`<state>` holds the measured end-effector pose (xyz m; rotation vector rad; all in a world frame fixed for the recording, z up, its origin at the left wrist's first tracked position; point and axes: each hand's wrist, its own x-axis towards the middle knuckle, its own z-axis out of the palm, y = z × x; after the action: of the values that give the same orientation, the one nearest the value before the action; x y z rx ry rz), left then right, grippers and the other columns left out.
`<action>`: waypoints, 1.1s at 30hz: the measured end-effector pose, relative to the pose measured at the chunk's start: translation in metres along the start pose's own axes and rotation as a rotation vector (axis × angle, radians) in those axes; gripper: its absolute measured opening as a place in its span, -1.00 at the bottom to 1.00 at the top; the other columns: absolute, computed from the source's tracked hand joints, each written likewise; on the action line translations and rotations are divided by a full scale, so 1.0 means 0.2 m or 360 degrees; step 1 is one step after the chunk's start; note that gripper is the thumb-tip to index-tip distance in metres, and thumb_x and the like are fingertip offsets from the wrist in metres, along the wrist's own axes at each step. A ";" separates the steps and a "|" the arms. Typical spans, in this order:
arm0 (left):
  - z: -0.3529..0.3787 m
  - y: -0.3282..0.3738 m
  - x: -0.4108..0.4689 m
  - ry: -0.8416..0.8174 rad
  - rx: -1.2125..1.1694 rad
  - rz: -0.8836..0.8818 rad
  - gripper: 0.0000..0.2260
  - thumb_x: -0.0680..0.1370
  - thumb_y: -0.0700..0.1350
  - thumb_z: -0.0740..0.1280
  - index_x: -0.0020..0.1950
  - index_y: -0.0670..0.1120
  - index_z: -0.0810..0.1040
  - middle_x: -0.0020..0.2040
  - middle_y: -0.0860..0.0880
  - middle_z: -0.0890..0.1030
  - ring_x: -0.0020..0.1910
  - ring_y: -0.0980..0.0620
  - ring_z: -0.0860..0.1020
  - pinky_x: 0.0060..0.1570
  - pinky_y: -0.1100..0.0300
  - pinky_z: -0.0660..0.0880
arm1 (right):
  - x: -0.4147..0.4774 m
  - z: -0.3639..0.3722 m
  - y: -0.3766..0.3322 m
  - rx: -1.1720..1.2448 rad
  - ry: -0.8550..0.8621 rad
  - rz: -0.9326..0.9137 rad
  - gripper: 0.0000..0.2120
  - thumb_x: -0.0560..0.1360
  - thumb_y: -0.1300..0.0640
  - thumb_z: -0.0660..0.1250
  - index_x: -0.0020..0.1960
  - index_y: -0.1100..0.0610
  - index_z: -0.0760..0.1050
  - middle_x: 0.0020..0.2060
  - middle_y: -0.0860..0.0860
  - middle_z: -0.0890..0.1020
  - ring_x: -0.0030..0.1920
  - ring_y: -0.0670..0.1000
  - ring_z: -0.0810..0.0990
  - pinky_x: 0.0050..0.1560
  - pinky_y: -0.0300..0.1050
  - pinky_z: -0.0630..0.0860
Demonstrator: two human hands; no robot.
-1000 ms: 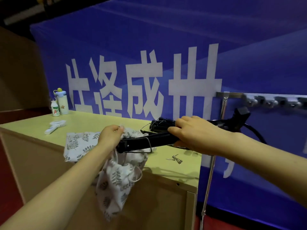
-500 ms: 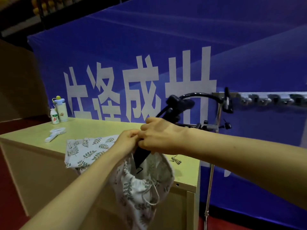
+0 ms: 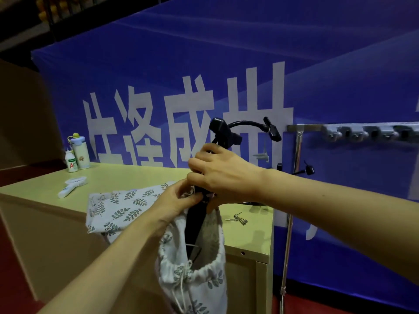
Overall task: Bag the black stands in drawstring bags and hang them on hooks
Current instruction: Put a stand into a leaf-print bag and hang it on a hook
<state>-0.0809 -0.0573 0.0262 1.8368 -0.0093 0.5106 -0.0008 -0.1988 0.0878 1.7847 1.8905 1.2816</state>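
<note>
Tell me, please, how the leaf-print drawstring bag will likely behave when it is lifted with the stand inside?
The drawstring bag looks floppy: its cloth sags below the left hand. The black stand seems rigid and sticks well out, so the load may feel top-heavy and swing.

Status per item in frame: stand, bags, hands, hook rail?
black stand: upright, lower end inside bag, top sticking out
drawstring bag: mouth open, hanging off table edge
spare bags: flat on table
left hand: gripping bag rim
right hand: gripping stand
hook rail: nothing hung

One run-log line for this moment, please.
stage: bagging | right hand: gripping black stand, lower end in drawstring bag | left hand: holding bag mouth | hooks: bare
</note>
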 end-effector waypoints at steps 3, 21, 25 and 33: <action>0.02 0.02 0.03 0.0101 0.0142 0.0021 -0.80 0.43 -0.22 0.43 -0.08 0.06 0.54 -0.08 0.08 0.64 -0.05 0.12 0.59 -0.18 0.38 0.52 | 0.00 0.03 -0.01 -0.0008 0.0020 0.0042 -0.44 0.27 -0.25 0.45 0.07 0.12 0.49 -0.02 0.06 0.58 0.06 0.11 0.57 0.30 0.12 0.38; -0.02 0.01 0.11 0.1086 0.0115 -0.0012 -0.72 0.44 -0.02 0.45 0.02 -0.13 0.50 -0.12 0.04 0.56 -0.11 0.05 0.55 -0.12 0.23 0.46 | -0.13 0.07 -0.31 0.0717 -0.0856 0.0862 -0.74 0.52 0.02 0.31 0.05 0.20 0.41 -0.08 0.16 0.56 -0.08 0.22 0.55 -0.23 -0.03 0.39; -0.04 0.01 0.10 0.1157 0.0004 -0.0083 -0.68 0.45 -0.01 0.44 0.06 -0.19 0.51 -0.09 -0.04 0.57 -0.11 -0.03 0.53 -0.22 0.18 0.41 | -0.18 0.09 -0.23 0.0963 -0.0756 0.1008 -0.91 0.52 0.13 0.32 -0.04 0.15 0.50 -0.18 0.07 0.57 -0.15 0.09 0.55 -0.18 -0.02 0.53; 0.02 0.00 0.02 0.0956 -0.0286 -0.0336 -0.64 0.40 -0.17 0.48 0.15 -0.21 0.52 0.05 -0.10 0.59 0.06 -0.13 0.58 -0.34 0.25 0.53 | -0.28 -0.05 -0.03 0.2481 -0.0101 0.1603 -0.93 0.55 0.21 0.27 -0.05 0.23 0.45 -0.13 0.07 0.61 -0.12 -0.02 0.60 -0.12 -0.22 0.59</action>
<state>-0.0771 -0.0599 0.0274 1.4318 0.5224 0.8616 0.0003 -0.2529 0.0677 3.6325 2.0299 -0.6691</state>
